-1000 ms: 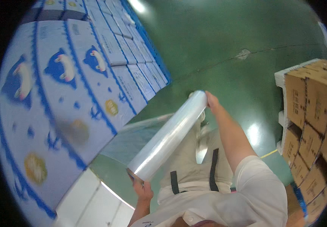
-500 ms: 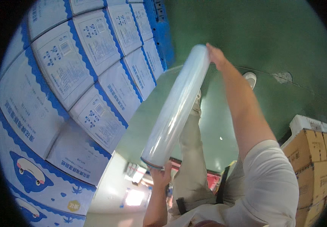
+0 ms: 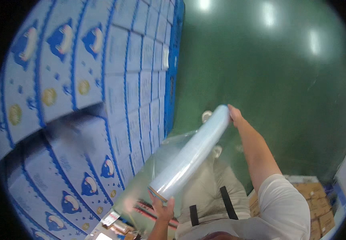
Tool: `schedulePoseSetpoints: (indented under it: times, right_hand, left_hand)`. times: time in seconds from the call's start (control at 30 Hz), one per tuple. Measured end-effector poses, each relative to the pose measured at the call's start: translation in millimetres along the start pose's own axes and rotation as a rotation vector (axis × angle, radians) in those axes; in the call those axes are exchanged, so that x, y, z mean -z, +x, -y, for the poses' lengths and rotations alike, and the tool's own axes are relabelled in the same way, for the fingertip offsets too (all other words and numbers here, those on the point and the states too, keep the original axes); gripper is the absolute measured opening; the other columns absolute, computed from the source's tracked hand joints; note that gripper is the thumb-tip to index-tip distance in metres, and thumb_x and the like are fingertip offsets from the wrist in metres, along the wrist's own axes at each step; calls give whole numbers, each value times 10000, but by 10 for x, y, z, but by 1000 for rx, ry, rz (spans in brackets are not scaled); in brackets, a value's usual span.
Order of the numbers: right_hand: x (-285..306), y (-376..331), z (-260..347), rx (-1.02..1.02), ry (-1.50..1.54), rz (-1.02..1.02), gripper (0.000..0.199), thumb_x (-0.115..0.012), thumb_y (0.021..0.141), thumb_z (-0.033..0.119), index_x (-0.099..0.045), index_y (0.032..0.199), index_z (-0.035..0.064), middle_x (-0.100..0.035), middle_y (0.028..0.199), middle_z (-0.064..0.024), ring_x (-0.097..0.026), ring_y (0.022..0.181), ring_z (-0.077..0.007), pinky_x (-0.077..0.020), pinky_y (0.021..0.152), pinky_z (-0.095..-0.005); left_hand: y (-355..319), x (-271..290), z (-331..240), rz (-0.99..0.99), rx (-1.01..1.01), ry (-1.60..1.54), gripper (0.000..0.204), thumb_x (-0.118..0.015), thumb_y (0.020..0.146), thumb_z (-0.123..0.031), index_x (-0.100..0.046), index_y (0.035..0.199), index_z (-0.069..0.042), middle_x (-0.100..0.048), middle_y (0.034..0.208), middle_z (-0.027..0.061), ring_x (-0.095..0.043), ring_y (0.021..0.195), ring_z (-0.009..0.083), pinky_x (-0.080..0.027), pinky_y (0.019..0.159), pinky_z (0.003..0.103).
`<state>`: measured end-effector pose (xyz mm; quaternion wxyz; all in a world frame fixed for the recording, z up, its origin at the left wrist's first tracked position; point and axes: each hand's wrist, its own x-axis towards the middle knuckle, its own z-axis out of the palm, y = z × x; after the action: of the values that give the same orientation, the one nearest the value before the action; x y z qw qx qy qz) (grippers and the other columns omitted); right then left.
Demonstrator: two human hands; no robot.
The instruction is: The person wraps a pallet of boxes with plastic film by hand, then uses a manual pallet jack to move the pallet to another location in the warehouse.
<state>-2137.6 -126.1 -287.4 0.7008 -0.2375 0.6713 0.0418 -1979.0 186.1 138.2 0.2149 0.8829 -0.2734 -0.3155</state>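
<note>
Between my two hands a roll of clear stretch film (image 3: 193, 154) is held at a slant, its far end to the right. My right hand (image 3: 235, 115) is closed on that far end. At the near end, my left hand (image 3: 163, 209) grips the edge of the core. A thin sheet of film (image 3: 169, 150) runs off the roll toward the stack of white and blue cartons (image 3: 117, 94) on my left. Part of each hand's fingers is hidden behind the roll ends.
Under the stack, a blue pallet (image 3: 172, 92) edges the green floor (image 3: 261, 68). Brown cartons (image 3: 313, 200) are piled behind me on the right. Red bars (image 3: 149, 212) lie near the lower left. My shoes (image 3: 207, 116) stand just beyond and below the roll.
My view has swung along the carton stack. The roll now lies lower in view and more slanted, with a loose sheet of film showing beside it. Both hands still hold its ends.
</note>
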Motion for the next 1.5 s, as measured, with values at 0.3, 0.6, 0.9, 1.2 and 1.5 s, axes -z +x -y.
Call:
schedulePoseSetpoints:
  times: [0.3, 0.6, 0.9, 1.2, 1.5]
  right_hand:
    - [788, -174, 2848, 20, 62, -48, 439, -552, 909, 414, -614, 1123, 36, -619, 1020, -86, -575, 867, -211, -475, 746, -383]
    - [1265, 333, 5773, 28, -170, -34, 558, -513, 930, 405, -571, 1223, -67, -597, 1215, -165, -559, 1094, -279, -426, 951, -404]
    - [604, 1341, 9018, 91, -423, 91, 581, -540, 889, 459, -616, 1109, -74, -618, 1079, -146, -561, 944, -240, -450, 830, -378]
    - [-940, 2505, 10932, 57, -724, 170, 486, -525, 935, 452, -620, 1119, 13, -613, 988, -76, -567, 863, -196, -478, 774, -369]
    - [-1891, 4336, 11486, -37, -955, 230, 478, -520, 938, 472, -621, 922, 5, -572, 758, -67, -491, 651, -195, -420, 652, -379]
  left_hand:
    - [1512, 143, -2102, -175, -108, -81, 441, -606, 794, -254, -602, 1123, 40, -592, 1188, 243, -484, 1197, 462, -40, 1104, 680]
    - [3519, 227, -4440, -294, 36, -36, 364, -548, 839, -186, -601, 1108, 54, -615, 1118, 224, -482, 1210, 427, -41, 1149, 603]
    - [5181, -237, -6073, -467, 318, -251, 485, -520, 874, -265, -547, 1203, 92, -572, 1222, 263, -446, 1254, 434, -77, 1141, 607]
    - [7226, -150, -6895, -582, 217, -34, 630, -501, 886, -256, -328, 1401, 64, -354, 1426, 298, -308, 1320, 498, -189, 1094, 580]
    - [9252, -686, -6936, -279, 662, -146, 547, -571, 861, -375, -534, 1243, 15, -445, 1373, 254, -314, 1315, 524, -113, 1094, 683]
